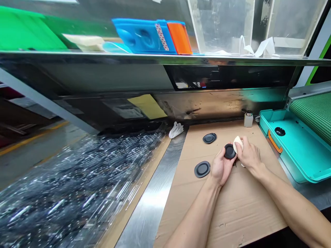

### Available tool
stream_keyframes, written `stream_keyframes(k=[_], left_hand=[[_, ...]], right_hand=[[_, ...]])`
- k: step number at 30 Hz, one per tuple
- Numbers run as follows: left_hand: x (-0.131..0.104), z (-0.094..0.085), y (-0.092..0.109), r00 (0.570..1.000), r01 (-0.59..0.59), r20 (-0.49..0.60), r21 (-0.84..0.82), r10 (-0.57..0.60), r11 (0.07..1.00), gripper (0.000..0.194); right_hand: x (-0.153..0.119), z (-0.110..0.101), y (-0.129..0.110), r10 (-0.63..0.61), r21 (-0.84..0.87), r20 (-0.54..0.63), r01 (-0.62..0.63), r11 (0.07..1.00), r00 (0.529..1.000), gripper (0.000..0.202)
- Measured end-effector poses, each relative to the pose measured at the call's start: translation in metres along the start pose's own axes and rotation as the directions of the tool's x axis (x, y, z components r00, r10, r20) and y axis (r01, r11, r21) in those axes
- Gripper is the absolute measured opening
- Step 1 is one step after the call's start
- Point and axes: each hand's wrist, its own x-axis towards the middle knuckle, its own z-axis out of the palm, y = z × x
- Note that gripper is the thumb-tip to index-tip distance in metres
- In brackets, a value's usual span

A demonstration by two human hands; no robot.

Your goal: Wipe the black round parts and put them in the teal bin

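My left hand [219, 166] holds a round black disc-shaped part [229, 151] with a raised rim, its face turned up. In my right hand [248, 154] is a folded cream-white cloth or pad [237, 143], pressed to the right edge of the disc. Two similar dark parts lie on the cardboard sheet [196, 203]: an oval one [202, 169] just left of my left hand, and a smaller one [209, 138] farther back. Small dark bits below the held disc are too small to name.
A teal bin [305, 151] with one black part [280, 131] stands right, beside a green mesh conveyor belt [315, 110]. A small white bottle [248, 119] and crumpled white cloth [176, 130] sit at the back. Clear trays of dark parts [64, 193] fill the left. A metal shelf [155, 59] crosses above.
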Motion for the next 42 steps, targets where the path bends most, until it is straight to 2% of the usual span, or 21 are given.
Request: stream_keyframes(k=[1, 5, 9, 13, 15, 17, 20, 22, 25, 28, 33, 38, 40, 42], left_hand=[[0.0, 0.0, 0.001, 1.0, -0.001, -0.009, -0.005, 0.001, 1.0, 0.031], [-0.001, 0.002, 0.003, 0.999, 0.048, -0.002, 0.009, -0.048, 0.999, 0.033], [0.0, 0.001, 0.004, 0.999, 0.054, -0.001, -0.006, -0.054, 0.999, 0.035], [0.003, -0.006, 0.007, 0.992, 0.123, 0.007, 0.022, -0.123, 0.992, 0.035], [0.003, -0.009, 0.01, 0.992, 0.129, -0.004, 0.048, -0.129, 0.99, 0.034], [0.002, -0.009, 0.014, 0.994, 0.11, -0.013, 0.065, -0.11, 0.992, 0.034], [0.001, -0.007, 0.02, 0.992, 0.121, -0.034, 0.055, -0.119, 0.991, 0.029], [0.001, -0.005, 0.024, 0.98, 0.184, -0.078, 0.014, -0.182, 0.983, 0.029], [0.001, -0.007, 0.03, 0.943, 0.302, -0.133, -0.054, -0.306, 0.952, 0.05], [0.0, -0.011, 0.035, 0.915, 0.362, -0.154, -0.087, -0.372, 0.928, 0.059], [-0.001, -0.012, 0.037, 0.902, 0.385, -0.167, -0.106, -0.398, 0.917, 0.062], [-0.002, -0.009, 0.037, 0.9, 0.383, -0.184, -0.094, -0.395, 0.919, 0.064], [-0.002, -0.007, 0.037, 0.9, 0.382, -0.193, -0.083, -0.391, 0.92, 0.065], [-0.003, -0.006, 0.036, 0.904, 0.371, -0.202, -0.061, -0.376, 0.926, 0.066]], right_hand=[[0.0, 0.0, 0.001, -0.012, 0.009, -0.001, 0.012, 1.0, 1.0, 0.034], [-0.003, 0.003, 0.005, -0.196, 0.071, 0.004, 0.195, 0.978, 0.981, 0.036], [-0.004, 0.005, 0.006, -0.116, 0.037, -0.013, 0.117, 0.992, 0.993, 0.036], [0.003, 0.005, 0.013, -0.182, 0.061, 0.027, 0.18, 0.982, 0.983, 0.037], [0.01, 0.002, 0.024, -0.097, 0.052, -0.042, 0.099, 0.994, 0.994, 0.037], [0.018, -0.002, 0.038, -0.006, 0.085, -0.167, 0.021, 0.996, 0.986, 0.038], [0.025, -0.005, 0.057, 0.037, 0.175, -0.288, 0.014, 0.984, 0.957, 0.037], [0.026, -0.004, 0.064, 0.036, 0.201, -0.284, 0.023, 0.979, 0.958, 0.037], [0.026, 0.001, 0.067, 0.017, 0.198, -0.251, 0.035, 0.98, 0.968, 0.038], [0.024, 0.006, 0.065, -0.012, 0.196, -0.233, 0.059, 0.979, 0.972, 0.04], [0.023, 0.005, 0.061, -0.028, 0.204, -0.217, 0.073, 0.976, 0.976, 0.041], [0.026, 0.004, 0.067, 0.01, 0.109, -0.132, 0.005, 0.994, 0.991, 0.036], [0.026, 0.001, 0.068, -0.028, -0.001, -0.108, 0.028, 1.0, 0.994, 0.033], [0.023, -0.005, 0.066, -0.13, -0.097, -0.136, 0.118, 0.988, 0.982, 0.03]])
